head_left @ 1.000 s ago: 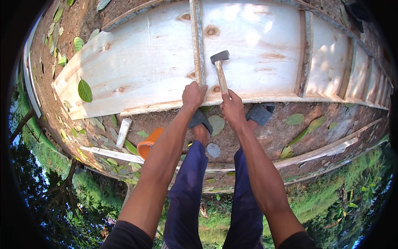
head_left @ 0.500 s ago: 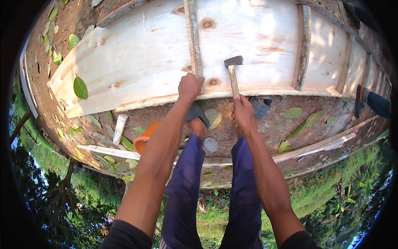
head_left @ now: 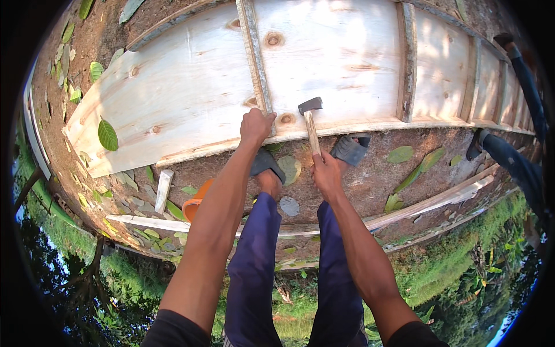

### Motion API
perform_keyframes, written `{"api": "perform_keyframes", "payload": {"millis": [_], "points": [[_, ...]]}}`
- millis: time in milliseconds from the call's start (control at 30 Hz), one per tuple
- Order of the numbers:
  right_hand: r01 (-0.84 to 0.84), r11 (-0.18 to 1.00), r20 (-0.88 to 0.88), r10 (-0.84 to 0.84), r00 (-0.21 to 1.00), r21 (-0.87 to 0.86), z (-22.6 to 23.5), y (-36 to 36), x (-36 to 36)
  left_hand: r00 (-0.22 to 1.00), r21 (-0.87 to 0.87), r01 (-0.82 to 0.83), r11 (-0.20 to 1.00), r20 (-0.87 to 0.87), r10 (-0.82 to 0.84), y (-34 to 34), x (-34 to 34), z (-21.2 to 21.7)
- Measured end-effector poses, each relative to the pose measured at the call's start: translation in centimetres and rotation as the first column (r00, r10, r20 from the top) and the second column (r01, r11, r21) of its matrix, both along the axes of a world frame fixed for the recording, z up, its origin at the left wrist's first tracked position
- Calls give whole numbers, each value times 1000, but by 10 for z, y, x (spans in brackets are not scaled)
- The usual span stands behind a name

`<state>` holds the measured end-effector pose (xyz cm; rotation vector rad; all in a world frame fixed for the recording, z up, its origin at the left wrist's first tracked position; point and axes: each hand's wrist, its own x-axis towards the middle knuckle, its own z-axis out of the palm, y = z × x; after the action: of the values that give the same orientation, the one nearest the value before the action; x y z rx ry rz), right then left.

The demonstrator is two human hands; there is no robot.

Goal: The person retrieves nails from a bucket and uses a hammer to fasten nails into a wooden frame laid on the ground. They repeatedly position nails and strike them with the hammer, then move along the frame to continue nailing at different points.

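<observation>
A hatchet (head_left: pixel 310 106) with a dark metal head and a pale wooden handle is held in my right hand (head_left: pixel 327 176), fingers closed round the lower handle. Its head hangs over the near edge of a large plywood panel (head_left: pixel 191 81). My left hand (head_left: pixel 256 125) is closed at the near end of a wooden batten (head_left: pixel 254 49) that crosses the panel, by the long edge strip (head_left: pixel 358 125). What its fingertips press on is partly hidden. Any nail there is too small to make out.
More battens (head_left: pixel 407 63) cross the panel to the right. An orange bucket (head_left: pixel 195 199) lies beside my left forearm. Loose wood strips (head_left: pixel 430 199), a short offcut (head_left: pixel 164 189) and leaves (head_left: pixel 108 135) are scattered about. Another person's legs (head_left: pixel 509 153) stand at the far right.
My right hand and the hatchet have come slightly nearer to me. My left hand stays at the batten's end. The view has shifted, and more of the other person's legs shows at the right.
</observation>
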<state>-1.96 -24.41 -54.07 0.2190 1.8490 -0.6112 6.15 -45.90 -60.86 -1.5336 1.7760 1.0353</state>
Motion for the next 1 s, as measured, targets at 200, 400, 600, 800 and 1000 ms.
{"api": "perform_keyframes", "payload": {"millis": [200,400,600,800,1000], "points": [[83,994,-33,-86,996,-64,11,5,-9,1000,34,11,999,-14,-11,-1,-6,23],[220,961,187,-250,950,168,90,0,-7,990,-59,77,995,-115,-83,24,62,71],[133,966,310,-200,930,223,228,38,18,943,406,-88,910,-260,208,67,71,245],[252,964,326,-266,907,86,397,30,65,695,742,-452,494,-54,717,83,90,414],[381,918,432,-301,850,-108,488,36,80,578,760,-515,396,-33,815,81,85,519]]}}
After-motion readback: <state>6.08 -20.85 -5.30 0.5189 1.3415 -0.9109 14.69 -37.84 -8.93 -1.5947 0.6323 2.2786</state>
